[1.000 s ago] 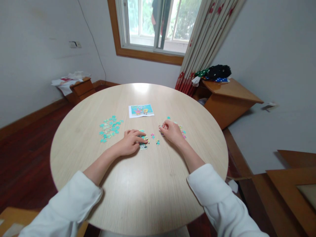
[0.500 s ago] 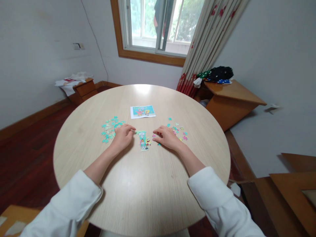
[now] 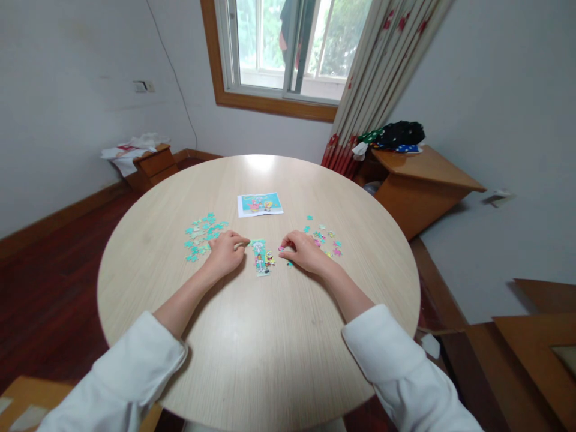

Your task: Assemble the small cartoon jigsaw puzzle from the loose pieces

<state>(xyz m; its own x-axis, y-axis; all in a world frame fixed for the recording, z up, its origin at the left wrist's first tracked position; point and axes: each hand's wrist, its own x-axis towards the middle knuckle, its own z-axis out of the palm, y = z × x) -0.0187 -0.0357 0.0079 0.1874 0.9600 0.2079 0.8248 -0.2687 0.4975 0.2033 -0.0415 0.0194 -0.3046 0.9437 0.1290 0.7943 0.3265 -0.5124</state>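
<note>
A partly joined jigsaw puzzle (image 3: 260, 257) lies on the round table, showing a teal cartoon figure and part of a yellow one. At its upper left edge, my left hand (image 3: 226, 251) rests with fingers stretched out, the fingertips touching or almost touching the edge. On the other side, my right hand (image 3: 302, 249) pinches a pink puzzle piece (image 3: 281, 248) between thumb and fingers, a little apart from the joined part. Below those fingers lies a loose teal piece (image 3: 290, 264).
Loose teal pieces (image 3: 198, 237) spread left of my left hand. Mixed pink, yellow and teal pieces (image 3: 336, 252) lie beyond my right hand. Behind the puzzle is a printed picture sheet (image 3: 261, 204). A wooden cabinet (image 3: 418, 180) with cloths stands past the pale wooden table (image 3: 252, 354).
My right fingers have closed on the pink piece, which lay between them before. My left fingertips have come down and slightly right, to the joined puzzle's edge.
</note>
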